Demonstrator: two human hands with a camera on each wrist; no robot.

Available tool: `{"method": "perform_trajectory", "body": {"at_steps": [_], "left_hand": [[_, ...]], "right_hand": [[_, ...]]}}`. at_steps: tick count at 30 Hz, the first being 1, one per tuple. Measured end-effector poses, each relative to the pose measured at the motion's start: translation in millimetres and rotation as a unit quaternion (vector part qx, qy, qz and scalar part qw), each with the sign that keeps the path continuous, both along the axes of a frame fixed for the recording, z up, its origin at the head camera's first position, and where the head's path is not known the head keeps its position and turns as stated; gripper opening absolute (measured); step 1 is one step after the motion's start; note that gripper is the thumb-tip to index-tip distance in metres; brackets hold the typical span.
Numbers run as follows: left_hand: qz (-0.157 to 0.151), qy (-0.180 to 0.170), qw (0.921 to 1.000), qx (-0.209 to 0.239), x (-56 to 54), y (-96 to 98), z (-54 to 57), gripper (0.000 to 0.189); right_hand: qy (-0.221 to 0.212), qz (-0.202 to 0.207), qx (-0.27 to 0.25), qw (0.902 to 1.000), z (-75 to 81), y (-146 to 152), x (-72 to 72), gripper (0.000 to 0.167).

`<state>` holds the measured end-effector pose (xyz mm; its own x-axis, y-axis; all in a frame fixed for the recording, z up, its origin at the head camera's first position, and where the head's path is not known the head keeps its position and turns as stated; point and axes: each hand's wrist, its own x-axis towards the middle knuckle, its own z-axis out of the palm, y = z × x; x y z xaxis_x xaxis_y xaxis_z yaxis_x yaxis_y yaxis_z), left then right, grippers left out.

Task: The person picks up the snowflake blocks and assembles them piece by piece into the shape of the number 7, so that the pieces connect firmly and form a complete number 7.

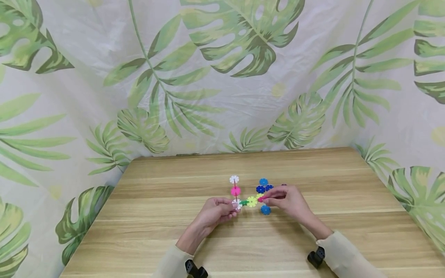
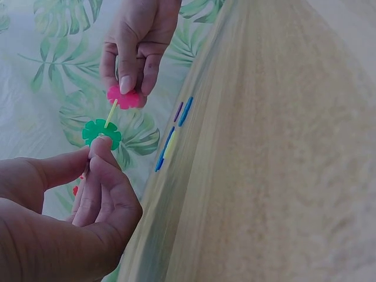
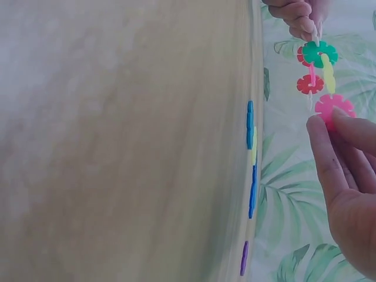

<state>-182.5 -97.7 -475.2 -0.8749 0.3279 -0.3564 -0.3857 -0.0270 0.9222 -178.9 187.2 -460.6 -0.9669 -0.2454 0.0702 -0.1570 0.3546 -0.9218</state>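
My left hand (image 1: pixel 216 212) pinches a white notched flower disc (image 1: pixel 237 204) at the corner of a chain of joined discs. A pink disc (image 1: pixel 235 191) and another white disc (image 1: pixel 234 179) stand in line beyond it. To the right, a green disc (image 2: pixel 101 135) and a yellow disc (image 1: pixel 252 201) continue the chain; the yellow one is edge-on in both wrist views. My right hand (image 1: pixel 288 200) holds a bright pink disc (image 3: pixel 335 110) between thumb and fingers, its edge right at the yellow disc. Red discs (image 3: pixel 310 84) of the chain show behind the green one.
On the wooden table (image 1: pixel 156 224), loose discs lie around my right hand: light blue ones (image 1: pixel 263 181), dark blue ones (image 1: pixel 260 189), a yellow one partly covered, and a purple one (image 3: pixel 244 258). A leaf-patterned cloth (image 1: pixel 243 96) hangs behind the table's far edge.
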Motion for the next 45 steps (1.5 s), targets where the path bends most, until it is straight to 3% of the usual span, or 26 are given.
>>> {"method": "perform_trajectory", "body": {"at_steps": [14, 24, 36, 45], "left_hand": [[0.001, 0.000, 1.0000, -0.001, 1.3, -0.9, 0.6, 0.023], [-0.004, 0.007, 1.0000, 0.004, 3.7, 1.9, 0.2, 0.019], [0.007, 0.009, 0.9999, -0.005, 3.8, -0.4, 1.1, 0.018], [0.016, 0.010, 0.9998, -0.003, 3.3, 0.9, -0.5, 0.016]], "right_hand": [[-0.017, 0.010, -0.011, 0.9997, 2.1, -3.1, 0.6, 0.011], [0.007, 0.021, 0.009, 0.9997, -0.4, -7.4, 1.8, 0.012], [0.003, 0.037, 0.012, 0.9993, -4.2, -12.0, 1.4, 0.010], [0.016, 0.015, 0.028, 0.9994, 0.5, -20.5, 2.1, 0.006]]}}
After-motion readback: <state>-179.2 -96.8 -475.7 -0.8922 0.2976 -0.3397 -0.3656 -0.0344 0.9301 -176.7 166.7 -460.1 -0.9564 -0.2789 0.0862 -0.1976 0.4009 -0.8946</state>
